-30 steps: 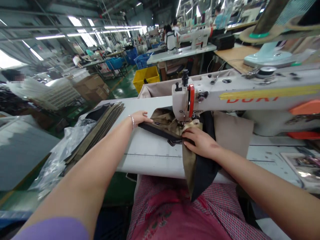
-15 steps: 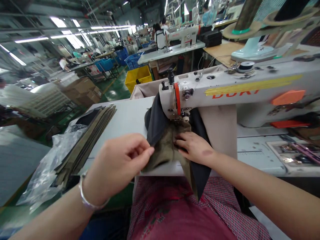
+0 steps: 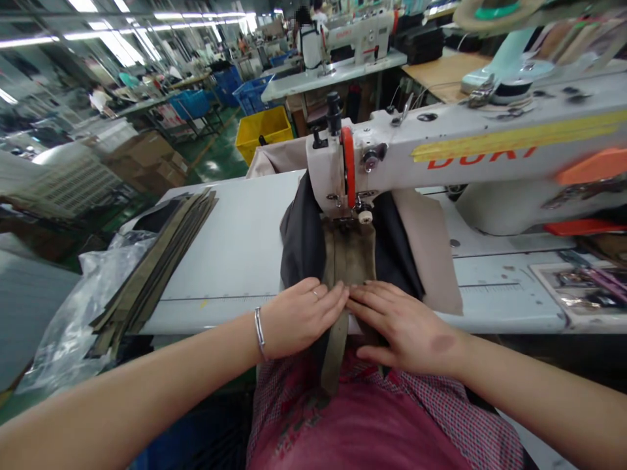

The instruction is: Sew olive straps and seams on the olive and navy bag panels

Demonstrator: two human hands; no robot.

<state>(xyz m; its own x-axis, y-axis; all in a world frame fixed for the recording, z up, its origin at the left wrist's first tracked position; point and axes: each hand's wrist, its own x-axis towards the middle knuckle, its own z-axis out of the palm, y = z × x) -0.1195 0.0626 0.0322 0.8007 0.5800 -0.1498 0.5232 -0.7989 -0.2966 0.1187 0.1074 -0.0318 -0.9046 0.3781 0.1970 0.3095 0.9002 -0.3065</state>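
An olive fabric piece (image 3: 360, 254) runs from under the needle area of the white sewing machine (image 3: 333, 156) toward me, with a narrow olive strip (image 3: 334, 356) hanging over the table's front edge. My left hand (image 3: 304, 316) lies on the fabric from the left, fingers stretched and close together, its thumb hidden. From the right, my right hand (image 3: 399, 320) rests with fingers flat on the olive fabric, thumb apart. The fingertips of both hands meet near the strip. Black fabric (image 3: 304, 238) flanks the olive piece on both sides, and a beige panel (image 3: 434, 254) lies to the right.
Stacked olive strips (image 3: 161, 267) and clear plastic (image 3: 63, 333) are on the left of the white table (image 3: 235, 241). A tray of small tools (image 3: 582, 287) sits at right. Behind stand a yellow bin (image 3: 264, 130) and another sewing machine (image 3: 357, 39), with people farther back.
My left hand has let go of the raised black fabric edge and come down right onto the olive fabric. The olive piece now lies flatter and straighter; my right hand has moved slightly toward me.
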